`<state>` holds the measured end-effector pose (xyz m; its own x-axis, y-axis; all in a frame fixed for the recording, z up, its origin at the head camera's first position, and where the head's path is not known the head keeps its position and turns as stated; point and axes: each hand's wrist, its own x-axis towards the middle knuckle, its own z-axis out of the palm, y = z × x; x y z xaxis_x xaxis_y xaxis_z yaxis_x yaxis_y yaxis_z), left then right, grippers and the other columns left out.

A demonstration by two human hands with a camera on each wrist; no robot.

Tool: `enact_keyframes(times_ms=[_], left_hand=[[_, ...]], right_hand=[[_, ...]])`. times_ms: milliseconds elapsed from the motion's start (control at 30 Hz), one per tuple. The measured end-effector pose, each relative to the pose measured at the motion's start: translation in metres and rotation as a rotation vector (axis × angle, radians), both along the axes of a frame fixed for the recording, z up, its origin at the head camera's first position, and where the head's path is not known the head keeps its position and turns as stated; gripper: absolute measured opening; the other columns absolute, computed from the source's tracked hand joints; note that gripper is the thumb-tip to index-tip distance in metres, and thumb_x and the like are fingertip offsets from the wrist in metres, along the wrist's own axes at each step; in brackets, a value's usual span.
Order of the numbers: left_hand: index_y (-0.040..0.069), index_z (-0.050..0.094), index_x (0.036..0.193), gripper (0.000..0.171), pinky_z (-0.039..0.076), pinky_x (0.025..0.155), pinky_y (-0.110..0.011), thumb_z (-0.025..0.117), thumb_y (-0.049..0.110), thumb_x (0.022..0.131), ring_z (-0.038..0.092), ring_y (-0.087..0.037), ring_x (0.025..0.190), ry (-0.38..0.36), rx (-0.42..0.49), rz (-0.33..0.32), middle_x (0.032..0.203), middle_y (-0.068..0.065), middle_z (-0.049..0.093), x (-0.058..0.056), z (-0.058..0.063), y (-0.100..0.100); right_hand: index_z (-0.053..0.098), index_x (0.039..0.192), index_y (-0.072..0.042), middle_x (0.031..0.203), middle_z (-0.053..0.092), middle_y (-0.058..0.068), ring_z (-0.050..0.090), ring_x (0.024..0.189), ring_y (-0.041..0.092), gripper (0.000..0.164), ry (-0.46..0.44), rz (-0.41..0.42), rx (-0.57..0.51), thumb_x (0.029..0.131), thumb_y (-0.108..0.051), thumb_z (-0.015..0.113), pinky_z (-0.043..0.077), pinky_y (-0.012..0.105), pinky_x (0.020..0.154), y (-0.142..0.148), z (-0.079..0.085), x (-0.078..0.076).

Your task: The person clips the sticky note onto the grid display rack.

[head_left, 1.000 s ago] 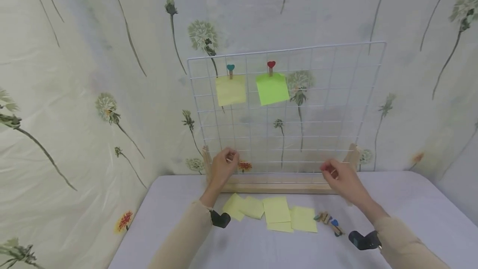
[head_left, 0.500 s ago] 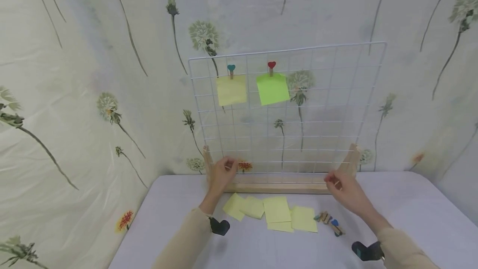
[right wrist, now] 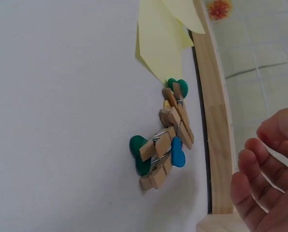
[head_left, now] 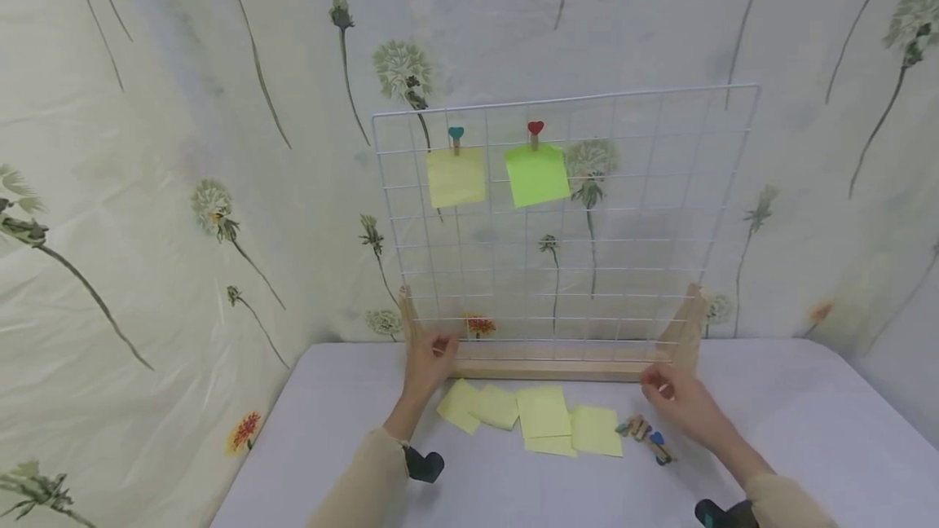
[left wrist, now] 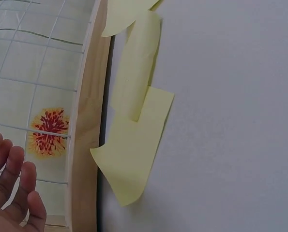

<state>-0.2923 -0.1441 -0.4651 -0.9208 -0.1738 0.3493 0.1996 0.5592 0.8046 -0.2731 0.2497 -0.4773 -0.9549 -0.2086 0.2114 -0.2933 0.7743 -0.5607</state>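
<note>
My left hand (head_left: 428, 367) hovers by the left end of the wire grid's wooden base (head_left: 543, 368), fingers loosely curled around nothing. Close to the base's right end is my right hand (head_left: 682, 399), also holding nothing, its fingers loosely bent. In the left wrist view, yellow sticky notes (left wrist: 131, 145) with curling edges lie beside the base. Small wooden clothespins (right wrist: 160, 145) with green and blue hearts are heaped near my right hand. On the upright white grid (head_left: 623, 240) hang a pale yellow note (head_left: 456, 178) under a teal-heart clothespin (head_left: 456, 139) and a green note (head_left: 538, 176) under a red-heart one (head_left: 535, 134).
Wooden side supports (head_left: 684, 328) hold the grid at both ends. A white cloth covers the table (head_left: 528, 491). Directly behind rises a flower-printed curtain (head_left: 293, 63), which also runs down the left side.
Both hands have come down from the lower part of the grid toward its base, the right one also shifting slightly right. The hanging notes and the things on the table stay put.
</note>
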Motion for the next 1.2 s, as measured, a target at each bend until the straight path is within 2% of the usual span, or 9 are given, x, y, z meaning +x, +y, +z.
enact_keyframes(times_ms=[233,533,700,800,900,1000,1100,1200], left_hand=[[0.001,0.068,0.093,0.015,0.052,0.072,-0.029,0.062,0.014,0.088,0.063,-0.024,0.084,0.019,0.015,-0.009,0.091,-0.013,0.069,0.007,-0.016,-0.006],[0.010,0.067,0.097,0.013,0.051,0.082,-0.036,0.060,0.019,0.090,0.062,-0.020,0.092,-0.120,0.082,0.050,0.098,-0.006,0.066,0.020,-0.037,-0.010],[0.009,0.067,0.096,0.014,0.051,0.078,-0.034,0.061,0.020,0.090,0.062,-0.020,0.088,-0.114,0.083,0.066,0.094,-0.007,0.067,0.024,-0.045,-0.010],[0.008,0.068,0.094,0.013,0.050,0.075,-0.030,0.063,0.019,0.089,0.061,-0.018,0.085,-0.100,0.079,0.101,0.091,-0.006,0.068,0.027,-0.052,-0.011],[0.009,0.069,0.094,0.012,0.048,0.072,-0.027,0.063,0.018,0.089,0.059,-0.014,0.081,-0.116,0.097,0.129,0.089,-0.005,0.068,0.031,-0.058,-0.013],[0.009,0.069,0.095,0.013,0.047,0.070,-0.028,0.062,0.018,0.089,0.057,-0.013,0.078,-0.138,0.110,0.132,0.088,-0.005,0.067,0.036,-0.060,-0.015],[0.010,0.069,0.097,0.014,0.045,0.069,-0.027,0.062,0.019,0.089,0.056,-0.012,0.077,-0.154,0.106,0.137,0.089,-0.004,0.067,0.041,-0.062,-0.017],[0.013,0.070,0.099,0.014,0.045,0.067,-0.026,0.062,0.019,0.089,0.055,-0.011,0.076,-0.150,0.100,0.153,0.090,-0.003,0.067,0.045,-0.064,-0.019]], right_hand=[[0.059,0.109,-0.008,0.101,0.064,0.004,0.055,0.086,0.013,0.020,-0.071,-0.036,-0.022,0.094,-0.020,0.054,0.046,0.024,0.070,0.003,-0.016,0.008],[0.058,0.110,-0.008,0.104,0.065,0.010,0.059,0.085,0.015,0.022,-0.175,-0.098,-0.053,0.096,-0.024,0.052,0.046,0.027,0.068,0.016,-0.039,0.016],[0.056,0.113,-0.007,0.107,0.064,0.012,0.060,0.088,0.018,0.025,-0.184,-0.123,-0.073,0.097,-0.026,0.051,0.047,0.028,0.069,0.017,-0.041,0.020],[0.056,0.114,-0.007,0.108,0.064,0.013,0.060,0.090,0.018,0.027,-0.185,-0.124,-0.097,0.097,-0.027,0.051,0.047,0.027,0.070,0.017,-0.044,0.023],[0.057,0.115,-0.007,0.110,0.064,0.013,0.060,0.090,0.012,0.027,-0.162,-0.122,-0.146,0.097,-0.027,0.052,0.048,0.024,0.070,0.020,-0.048,0.025],[0.058,0.115,-0.009,0.112,0.064,0.013,0.055,0.089,-0.004,0.029,-0.128,-0.116,-0.198,0.097,-0.031,0.051,0.048,0.020,0.071,0.024,-0.053,0.027],[0.058,0.117,-0.010,0.116,0.063,0.014,0.047,0.087,-0.018,0.032,-0.132,-0.139,-0.232,0.097,-0.034,0.050,0.046,0.014,0.074,0.025,-0.054,0.030],[0.058,0.117,-0.011,0.118,0.062,0.013,0.042,0.088,-0.024,0.033,-0.134,-0.168,-0.258,0.097,-0.035,0.051,0.044,0.011,0.077,0.022,-0.053,0.033]])
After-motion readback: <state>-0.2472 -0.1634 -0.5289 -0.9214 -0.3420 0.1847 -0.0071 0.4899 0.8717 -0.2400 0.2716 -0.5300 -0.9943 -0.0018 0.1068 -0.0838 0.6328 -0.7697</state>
